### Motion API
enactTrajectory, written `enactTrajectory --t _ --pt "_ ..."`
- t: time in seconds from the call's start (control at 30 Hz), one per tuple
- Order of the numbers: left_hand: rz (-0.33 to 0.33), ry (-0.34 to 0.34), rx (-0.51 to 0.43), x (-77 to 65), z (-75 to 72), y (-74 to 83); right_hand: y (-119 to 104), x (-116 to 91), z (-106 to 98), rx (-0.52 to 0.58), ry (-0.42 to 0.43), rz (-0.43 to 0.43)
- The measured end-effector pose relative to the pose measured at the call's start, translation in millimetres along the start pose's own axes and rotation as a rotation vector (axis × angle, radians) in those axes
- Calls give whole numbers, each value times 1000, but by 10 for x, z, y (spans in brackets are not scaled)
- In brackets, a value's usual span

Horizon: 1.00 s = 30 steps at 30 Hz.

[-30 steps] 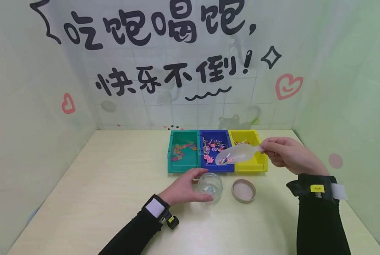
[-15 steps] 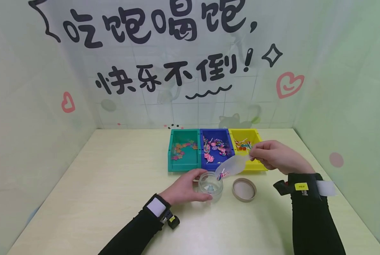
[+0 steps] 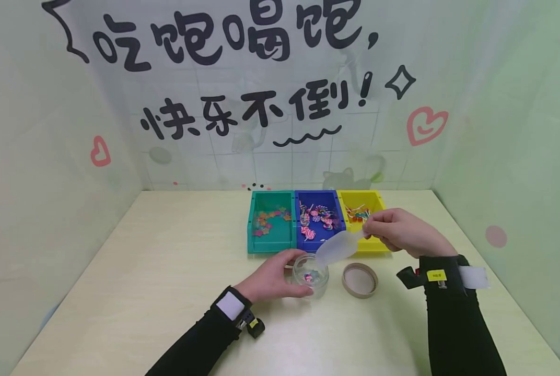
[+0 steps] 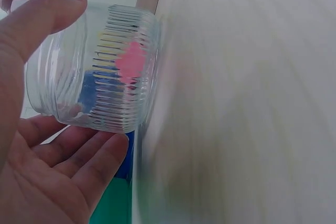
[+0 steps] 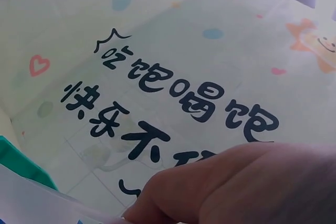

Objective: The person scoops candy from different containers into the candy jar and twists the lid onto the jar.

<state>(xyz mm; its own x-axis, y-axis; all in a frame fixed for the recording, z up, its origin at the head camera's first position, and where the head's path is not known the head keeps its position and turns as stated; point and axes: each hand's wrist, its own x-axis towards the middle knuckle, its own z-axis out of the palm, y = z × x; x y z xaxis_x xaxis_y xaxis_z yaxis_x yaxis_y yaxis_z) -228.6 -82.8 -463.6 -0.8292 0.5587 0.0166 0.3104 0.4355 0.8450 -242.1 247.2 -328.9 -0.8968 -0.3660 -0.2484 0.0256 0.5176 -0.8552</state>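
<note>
Here, I have the left hand (image 3: 276, 278) clasped around the glass jar (image 3: 314, 282) on the worktop (image 3: 176, 245); the right hand (image 3: 408, 231) pinches the scoop (image 3: 338, 247), tilted down to the jar's mouth from two o'clock. The lid (image 3: 360, 280) lies at three o'clock.
</note>
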Motion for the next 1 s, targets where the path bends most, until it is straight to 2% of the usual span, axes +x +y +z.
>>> enactTrajectory --t 0.33,0.53,0.8,1.0 --pt "-28 14 29 -5 -6 9 0 -34 -54 7 10 14" --pt "-51 58 29 7 -50 42 -1 -78 -84 27 34 -19" --pt "-42 189 -20 -7 -163 93 6 -92 -107 114 71 -21" --pt "-5 345 -33 -4 -278 102 2 -90 -109 109 122 -6"
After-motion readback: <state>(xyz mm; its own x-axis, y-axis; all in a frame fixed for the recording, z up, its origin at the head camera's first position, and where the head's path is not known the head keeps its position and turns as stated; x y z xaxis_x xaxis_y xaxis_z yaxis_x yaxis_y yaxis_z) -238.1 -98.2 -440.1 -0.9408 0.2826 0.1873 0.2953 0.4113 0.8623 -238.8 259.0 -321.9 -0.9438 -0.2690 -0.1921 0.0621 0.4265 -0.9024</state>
